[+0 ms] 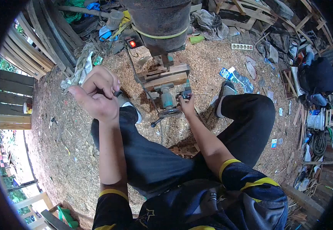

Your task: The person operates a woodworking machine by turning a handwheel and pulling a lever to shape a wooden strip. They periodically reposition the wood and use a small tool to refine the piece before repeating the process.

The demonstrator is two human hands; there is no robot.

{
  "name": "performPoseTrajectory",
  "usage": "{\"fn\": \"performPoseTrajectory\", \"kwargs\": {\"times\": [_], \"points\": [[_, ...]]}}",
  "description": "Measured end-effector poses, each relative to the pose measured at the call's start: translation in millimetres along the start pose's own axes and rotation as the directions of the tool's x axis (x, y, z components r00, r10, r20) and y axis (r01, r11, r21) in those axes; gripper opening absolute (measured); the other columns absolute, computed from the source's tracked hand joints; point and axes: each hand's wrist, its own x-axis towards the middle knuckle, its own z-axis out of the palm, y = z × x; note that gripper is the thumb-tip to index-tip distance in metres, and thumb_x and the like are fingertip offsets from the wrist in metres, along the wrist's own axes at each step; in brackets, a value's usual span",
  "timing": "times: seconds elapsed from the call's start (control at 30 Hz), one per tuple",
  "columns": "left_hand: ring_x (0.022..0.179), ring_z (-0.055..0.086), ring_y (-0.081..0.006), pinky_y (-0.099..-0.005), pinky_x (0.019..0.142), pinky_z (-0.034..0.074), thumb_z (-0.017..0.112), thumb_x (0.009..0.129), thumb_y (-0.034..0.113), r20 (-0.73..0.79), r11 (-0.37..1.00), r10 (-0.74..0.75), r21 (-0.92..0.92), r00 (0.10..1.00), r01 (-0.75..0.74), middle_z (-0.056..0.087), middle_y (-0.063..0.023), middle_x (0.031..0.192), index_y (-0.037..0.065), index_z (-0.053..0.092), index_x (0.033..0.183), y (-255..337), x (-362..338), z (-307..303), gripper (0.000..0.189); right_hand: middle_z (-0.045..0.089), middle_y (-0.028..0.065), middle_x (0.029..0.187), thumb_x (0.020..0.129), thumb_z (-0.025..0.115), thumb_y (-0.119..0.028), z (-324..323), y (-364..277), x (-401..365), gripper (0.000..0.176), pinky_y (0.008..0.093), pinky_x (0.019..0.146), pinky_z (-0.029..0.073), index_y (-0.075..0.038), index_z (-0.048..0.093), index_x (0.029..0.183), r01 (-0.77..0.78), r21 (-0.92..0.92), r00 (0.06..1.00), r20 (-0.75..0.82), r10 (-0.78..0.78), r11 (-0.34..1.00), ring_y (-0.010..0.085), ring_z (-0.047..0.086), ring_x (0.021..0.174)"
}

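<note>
My left hand point(99, 94) is raised to the left of the machine, palm up, its fingers curled in and its thumb sticking out; nothing shows in it. My right hand point(186, 103) has its fingers closed around a small dark part at the right side of the vise point(167, 100). A wooden piece point(166, 81) lies clamped across the vise, under the bit point(168, 63) of a machine with a large dark housing point(158, 23). A handwheel point(169, 112) with a crank handle sits at the near end of the vise.
A lit red switch point(132, 43) and a hanging cable are left of the housing. Wood shavings cover the ground point(66, 134). Boards point(9, 96) stand at the left. Another person point(321, 76) crouches at the far right among wood and clutter. A power strip point(242, 46) lies behind.
</note>
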Motion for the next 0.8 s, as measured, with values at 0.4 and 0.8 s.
{"fn": "performPoseTrajectory", "kwargs": {"times": [0.4,0.8], "points": [[0.059,0.046,-0.0191,-0.0317,0.057,0.036,0.017,0.112,0.049,0.103,0.984,-0.113,0.148,0.988,0.097,0.043,-0.0066,0.063,0.006,0.039,0.058,-3,-12,0,0.072,0.058,0.0074,0.1,0.09,0.08,-0.024,3,25,9,0.052,0.0302,0.056,0.05,-0.007,0.041,0.118,-0.09,-0.001,0.995,0.041,0.09,0.996,0.0147,0.058,0.072],[0.099,0.069,-0.0416,-0.0499,0.088,0.053,0.055,0.094,0.024,0.261,0.341,-0.824,0.937,0.502,0.073,0.071,-0.0248,0.098,0.001,0.068,0.101,-108,-125,-40,0.028,0.058,0.0205,0.114,0.097,0.07,-0.036,-8,-24,-10,0.051,0.0392,0.091,0.049,0.004,0.052,0.124,-0.133,-0.077,0.976,-0.185,0.117,0.988,0.0308,0.06,0.099]]}}
